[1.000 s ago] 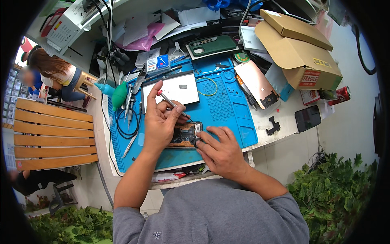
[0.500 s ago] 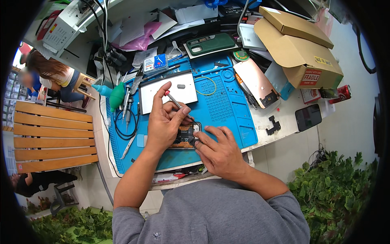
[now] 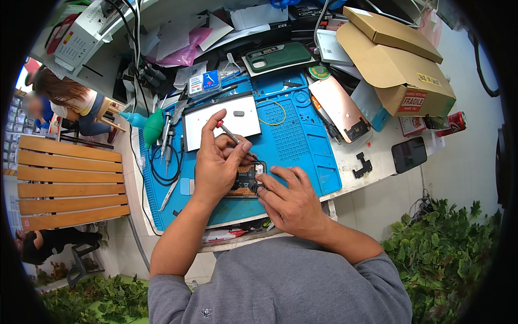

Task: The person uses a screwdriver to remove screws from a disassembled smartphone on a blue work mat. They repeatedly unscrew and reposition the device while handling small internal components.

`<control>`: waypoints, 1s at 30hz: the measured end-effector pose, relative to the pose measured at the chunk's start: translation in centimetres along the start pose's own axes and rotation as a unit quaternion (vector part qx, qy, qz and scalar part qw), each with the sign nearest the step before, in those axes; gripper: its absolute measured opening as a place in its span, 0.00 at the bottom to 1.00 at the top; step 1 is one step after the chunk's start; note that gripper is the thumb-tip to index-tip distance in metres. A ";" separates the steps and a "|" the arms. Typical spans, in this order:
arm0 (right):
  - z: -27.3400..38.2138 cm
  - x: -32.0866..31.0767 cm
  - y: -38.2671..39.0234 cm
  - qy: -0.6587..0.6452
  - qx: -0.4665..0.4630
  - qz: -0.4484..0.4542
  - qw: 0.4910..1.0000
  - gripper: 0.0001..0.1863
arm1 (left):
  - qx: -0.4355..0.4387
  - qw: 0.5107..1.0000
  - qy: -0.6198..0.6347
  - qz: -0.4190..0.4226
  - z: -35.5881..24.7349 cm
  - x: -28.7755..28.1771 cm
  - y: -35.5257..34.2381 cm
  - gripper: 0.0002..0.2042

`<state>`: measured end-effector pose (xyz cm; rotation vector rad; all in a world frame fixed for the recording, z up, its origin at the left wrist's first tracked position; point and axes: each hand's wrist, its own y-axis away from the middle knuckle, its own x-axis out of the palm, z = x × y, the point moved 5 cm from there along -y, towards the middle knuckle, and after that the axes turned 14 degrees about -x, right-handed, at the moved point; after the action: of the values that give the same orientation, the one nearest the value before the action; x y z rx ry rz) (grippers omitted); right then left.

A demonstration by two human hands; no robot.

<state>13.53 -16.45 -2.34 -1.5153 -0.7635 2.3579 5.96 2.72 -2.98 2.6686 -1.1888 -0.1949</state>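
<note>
My left hand (image 3: 216, 168) is closed round a slim grey screwdriver (image 3: 232, 134) with a red end cap. The index finger reaches up along the cap, and the shaft slants down toward the top edge of an opened phone (image 3: 245, 181). Orange and black inner parts of the phone show between my hands; its left part is hidden behind my left hand. My right hand (image 3: 292, 201) grips the phone's right side, fingertips bent onto its inside and edge. The screwdriver's tip is too small to make out. Under the phone lies a blue work mat (image 3: 226, 213).
A white pad (image 3: 216, 121) with a small grey piece on it lies behind my hands. Left of it are a green blower bulb (image 3: 154, 129) and pen-like tools. To the right are a rose-gold phone back (image 3: 341, 105), a black bracket (image 3: 362, 166), a dark phone (image 3: 409, 155) and a cardboard box (image 3: 386, 70).
Both hands keep nearly the same pose on the screwdriver and phone. The whole view has shifted very slightly.
</note>
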 end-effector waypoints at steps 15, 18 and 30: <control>0.2 -0.1 -0.2 0.012 0.015 0.018 1.000 0.15 | 0.143 0.985 -0.094 -0.005 0.4 0.3 1.6 0.39; 0.2 0.2 -0.2 0.023 0.004 0.050 0.999 0.16 | 0.133 0.988 -0.072 -0.018 0.6 0.2 1.4 0.37; 0.0 -0.1 0.0 0.006 0.008 0.013 1.000 0.16 | 0.125 0.991 -0.037 -0.003 0.7 0.1 1.8 0.40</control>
<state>13.56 -16.48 -2.23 -1.5400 -0.7245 2.3665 4.59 1.37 -3.22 2.9023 -1.3069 -0.1577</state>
